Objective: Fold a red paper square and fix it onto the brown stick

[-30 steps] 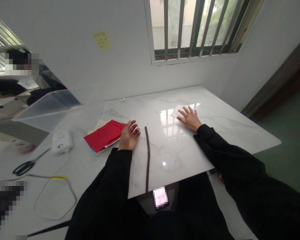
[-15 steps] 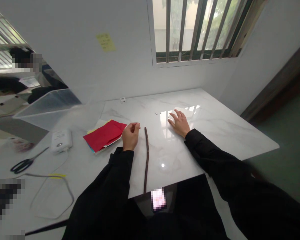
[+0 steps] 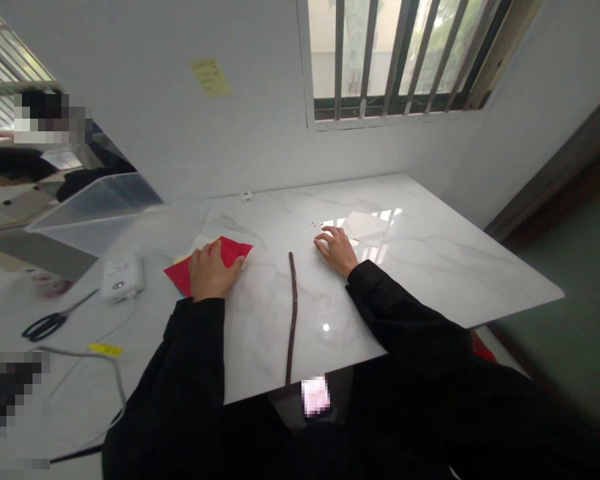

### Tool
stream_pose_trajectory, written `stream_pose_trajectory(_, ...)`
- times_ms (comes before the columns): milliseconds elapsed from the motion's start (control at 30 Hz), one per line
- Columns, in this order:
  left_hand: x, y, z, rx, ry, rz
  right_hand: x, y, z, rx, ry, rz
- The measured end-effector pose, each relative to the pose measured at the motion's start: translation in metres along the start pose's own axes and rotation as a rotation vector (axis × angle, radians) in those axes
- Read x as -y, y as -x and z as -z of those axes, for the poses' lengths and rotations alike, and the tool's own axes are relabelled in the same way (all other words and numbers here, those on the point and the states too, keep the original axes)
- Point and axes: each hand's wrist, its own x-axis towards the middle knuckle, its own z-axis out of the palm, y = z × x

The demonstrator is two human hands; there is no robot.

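Note:
My left hand [image 3: 213,270] lies over a stack of coloured paper, its fingers spread across the red sheet [image 3: 235,249] on top and its thumb by the right edge. Yellow, white and blue edges peek out underneath. My right hand [image 3: 339,252] hovers at or just above the marbled tabletop [image 3: 260,333], fingers curved and apart with nothing visible in them. Just beyond its fingertips sit a few tiny shiny pieces [image 3: 313,224]. A pale, flat paper piece [image 3: 366,227] lies behind that hand. Between both hands runs a thin brown stick [image 3: 294,313], lengthwise towards my body.
On the left are black-handled scissors [image 3: 47,327], a white power adapter box [image 3: 123,277] with a cable, and a clear plastic bin [image 3: 95,210]. A small white cube [image 3: 247,196] stands by the wall. Another person sits far left. A barred window [image 3: 390,60] is ahead.
My left hand has gone left from beside the stick onto the red paper, its fingers spreading. My right hand has shifted left off the pale paper, towards the tiny pieces.

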Motion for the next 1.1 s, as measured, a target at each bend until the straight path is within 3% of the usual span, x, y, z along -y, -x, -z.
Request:
stream_pose_trajectory(100,0.005,0.006,-0.006,0.114,-0.114,0.082,-0.003,0.0,0.0,-0.009,-0.012,-0.003)
stream_pose_trajectory(233,0.005,0.01,-0.013,0.154,-0.108,0.096,-0.005,-0.001,-0.001,-0.025,-0.028,-0.005)
stream_pose_trajectory(400,0.007,0.01,-0.01,0.1,-0.103,0.084,-0.009,-0.002,-0.004,-0.046,-0.055,-0.017)
stream_pose_trajectory(633,-0.005,0.013,0.006,0.006,-0.042,0.185,-0.01,-0.003,-0.005,-0.057,-0.075,-0.042)
stream_pose_trajectory(733,-0.014,0.012,0.016,-0.105,-0.027,0.215,-0.01,-0.003,-0.004,-0.056,-0.077,-0.045)
stream_pose_trajectory(833,-0.024,0.01,0.032,-0.329,-0.039,0.177,-0.009,-0.003,-0.004,-0.059,-0.081,-0.048)
stream_pose_trajectory(933,-0.036,0.006,0.051,-0.486,0.023,0.015,-0.008,-0.003,-0.005,-0.07,-0.08,-0.044)
stream_pose_trajectory(1033,-0.055,0.0,0.059,-0.62,0.25,-0.075,-0.008,-0.003,-0.005,-0.076,-0.071,-0.038)
stream_pose_trajectory(1100,-0.072,-0.005,0.051,-0.673,0.496,-0.001,-0.008,-0.003,-0.006,-0.079,-0.067,-0.038)
